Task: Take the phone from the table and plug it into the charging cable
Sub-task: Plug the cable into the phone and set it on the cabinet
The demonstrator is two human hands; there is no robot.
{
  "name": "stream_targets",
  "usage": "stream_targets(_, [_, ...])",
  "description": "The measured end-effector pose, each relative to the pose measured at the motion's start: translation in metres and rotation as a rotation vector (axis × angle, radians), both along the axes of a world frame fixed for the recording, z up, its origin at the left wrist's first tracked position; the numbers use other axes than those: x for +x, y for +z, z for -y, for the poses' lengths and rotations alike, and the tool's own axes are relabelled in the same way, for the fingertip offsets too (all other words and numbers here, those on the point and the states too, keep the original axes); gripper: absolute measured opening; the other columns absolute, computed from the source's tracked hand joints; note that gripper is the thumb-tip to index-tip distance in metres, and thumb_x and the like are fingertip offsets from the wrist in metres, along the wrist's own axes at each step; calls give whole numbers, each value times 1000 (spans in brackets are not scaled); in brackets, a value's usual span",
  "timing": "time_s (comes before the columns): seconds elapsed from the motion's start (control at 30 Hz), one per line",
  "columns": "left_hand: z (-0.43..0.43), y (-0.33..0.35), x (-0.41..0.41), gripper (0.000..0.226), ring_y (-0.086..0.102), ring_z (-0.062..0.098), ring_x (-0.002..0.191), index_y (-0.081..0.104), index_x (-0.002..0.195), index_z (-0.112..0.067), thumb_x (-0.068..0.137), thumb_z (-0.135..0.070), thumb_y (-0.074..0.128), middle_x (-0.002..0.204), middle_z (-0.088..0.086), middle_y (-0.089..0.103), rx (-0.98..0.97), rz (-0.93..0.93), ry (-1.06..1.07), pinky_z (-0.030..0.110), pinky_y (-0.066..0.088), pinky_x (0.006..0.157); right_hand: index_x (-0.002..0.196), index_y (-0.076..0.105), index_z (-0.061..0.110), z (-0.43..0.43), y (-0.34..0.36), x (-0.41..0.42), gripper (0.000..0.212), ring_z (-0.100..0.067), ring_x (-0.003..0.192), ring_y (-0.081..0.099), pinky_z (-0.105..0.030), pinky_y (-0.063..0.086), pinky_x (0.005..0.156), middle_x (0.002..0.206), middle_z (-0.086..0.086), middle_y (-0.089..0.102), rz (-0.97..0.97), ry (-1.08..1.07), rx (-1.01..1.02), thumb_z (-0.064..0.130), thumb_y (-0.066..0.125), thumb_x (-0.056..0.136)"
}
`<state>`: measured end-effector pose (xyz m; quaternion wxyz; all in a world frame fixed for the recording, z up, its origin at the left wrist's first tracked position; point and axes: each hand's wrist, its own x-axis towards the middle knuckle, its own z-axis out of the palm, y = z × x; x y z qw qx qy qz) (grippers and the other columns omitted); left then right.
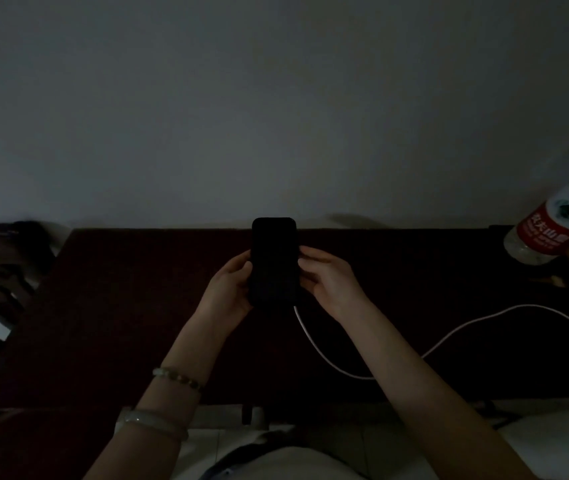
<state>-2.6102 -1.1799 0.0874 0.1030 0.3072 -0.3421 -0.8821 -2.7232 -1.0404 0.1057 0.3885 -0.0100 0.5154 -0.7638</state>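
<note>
1. Head view: the phone (273,263) is off the counter (432,271), held upright between both hands near the far edge, its screen dark.
2. The left hand (227,289) has its grip closed around the phone's left edge; the right hand (328,278) has its fingers pressed against the right edge.
3. The white charging cable (314,344) rises to the phone's lower right corner, then loops across the counter under the right forearm and off to the right. The plug itself is hidden in the dim light, so I cannot tell whether it is seated.
4. Judged from this, the step in hand is seating or checking the plug. To do it well: steady the phone with the left hand, pinch the plug itself rather than the cord, line it up straight with the port, and push without twisting.
5. Leave slack in the loop so it does not tug sideways, and keep clear of the water bottle (550,226) at the far right.
</note>
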Motion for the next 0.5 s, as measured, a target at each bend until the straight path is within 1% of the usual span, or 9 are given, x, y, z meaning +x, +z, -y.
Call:
stream_targets(0.13, [14, -4, 9, 29, 69, 24, 98, 63, 115, -24, 94, -13, 46, 121, 8, 63, -8, 36, 31, 39, 58, 65, 95, 66, 8, 11, -6, -4, 16, -20, 90, 67, -29, 56, 77, 99, -13, 67, -87, -48, 117, -1, 60, 84])
stream_targets(0.2, [21, -5, 13, 28, 68, 23, 99, 64, 113, -26, 95, -13, 45, 122, 7, 63, -28, 57, 50, 39, 58, 64, 96, 67, 4, 14, -13, -9, 15, -18, 83, 65, -25, 55, 70, 92, -10, 66, -172, -80, 239, 0, 60, 84])
stream_targets(0.23, [23, -5, 16, 28, 67, 24, 99, 63, 112, -26, 95, -14, 45, 121, 6, 62, -33, 66, 57, 39, 58, 64, 100, 66, 3, 15, -17, -11, 17, -17, 82, 65, -23, 55, 68, 91, -9, 66, -235, -80, 322, 2, 61, 84])
stream_targets(0.27, [26, -4, 18, 28, 66, 24, 101, 63, 112, -27, 96, -14, 44, 120, 6, 62, -38, 73, 59, 40, 58, 63, 103, 66, 3, 17, -21, -13, 20, -17, 83, 64, -24, 54, 69, 93, -8, 66, -311, -65, 415, 6, 62, 84])
stream_targets(0.33, [29, -2, 20, 27, 64, 25, 103, 62, 112, -26, 96, -14, 43, 120, 6, 62, -47, 81, 53, 39, 58, 63, 103, 67, 9, 21, -28, -15, 22, -15, 87, 61, -27, 51, 74, 96, -3, 66, -486, -17, 594, 17, 65, 82])
stream_targets(0.37, [30, 0, 20, 28, 63, 25, 104, 61, 114, -25, 97, -14, 42, 121, 7, 61, -48, 83, 51, 39, 58, 64, 102, 67, 11, 24, -30, -16, 23, -13, 86, 59, -26, 47, 74, 93, 0, 64, -563, -3, 662, 21, 66, 82])
stream_targets(0.43, [30, 2, 18, 29, 61, 26, 107, 58, 119, -23, 98, -13, 41, 122, 7, 60, -55, 87, 52, 38, 56, 65, 101, 68, 11, 30, -34, -17, 24, -9, 82, 54, -23, 41, 72, 88, 4, 60, -675, 0, 735, 24, 67, 82])
stream_targets(0.5, [30, 3, 16, 31, 61, 26, 108, 56, 123, -22, 98, -13, 41, 124, 7, 60, -54, 88, 53, 40, 55, 69, 100, 67, 8, 36, -37, -18, 25, -9, 81, 53, -23, 41, 72, 86, 3, 57, -744, 8, 774, 24, 68, 81])
